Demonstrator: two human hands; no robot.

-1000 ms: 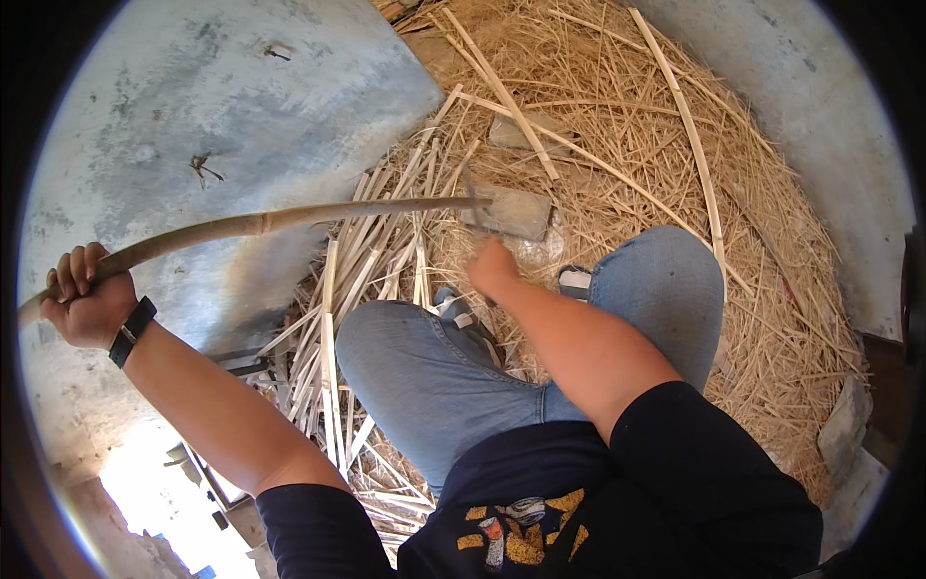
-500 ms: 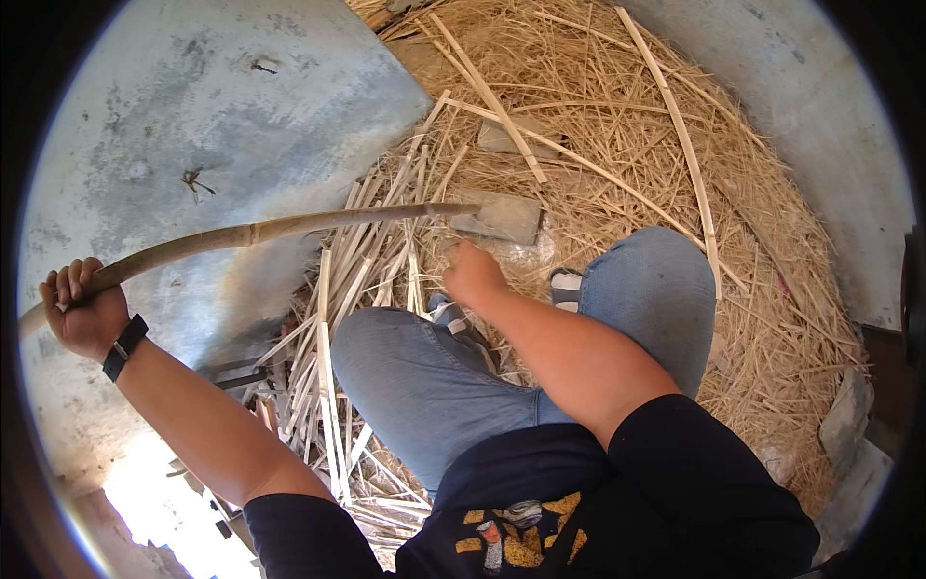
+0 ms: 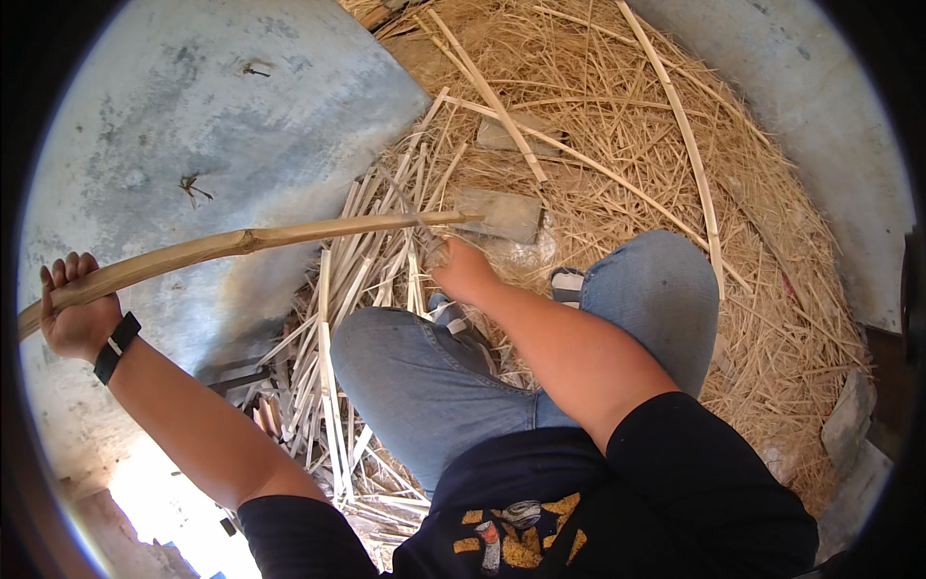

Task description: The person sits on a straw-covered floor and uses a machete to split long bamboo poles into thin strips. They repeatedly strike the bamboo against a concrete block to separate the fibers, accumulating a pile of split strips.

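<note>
A long, gently curved bamboo pole [image 3: 318, 229] runs from the left edge to the middle of the view, its pale yellow side up. My left hand [image 3: 81, 309], with a black watch on the wrist, is closed round it near its left end. Its far tip rests on or just above a flat stone block [image 3: 502, 214]. Just below that tip, my right hand [image 3: 466, 272] is closed on the handle end of a knife. Its thin grey blade [image 3: 403, 196], blurred, lies across the bamboo near the tip. The knife's handle is hidden in my fist.
Split bamboo strips [image 3: 331, 386] are heaped by my left knee. Shavings [image 3: 617, 145] cover the floor ahead and right, with long strips [image 3: 687, 135] on top. A second flat stone [image 3: 516, 137] lies farther off. Blue-grey walls [image 3: 222, 116] stand on both sides.
The bamboo pole has turned from its darker brown side to a paler one. My right hand has shifted slightly left, and the knife blade now shows across the pole.
</note>
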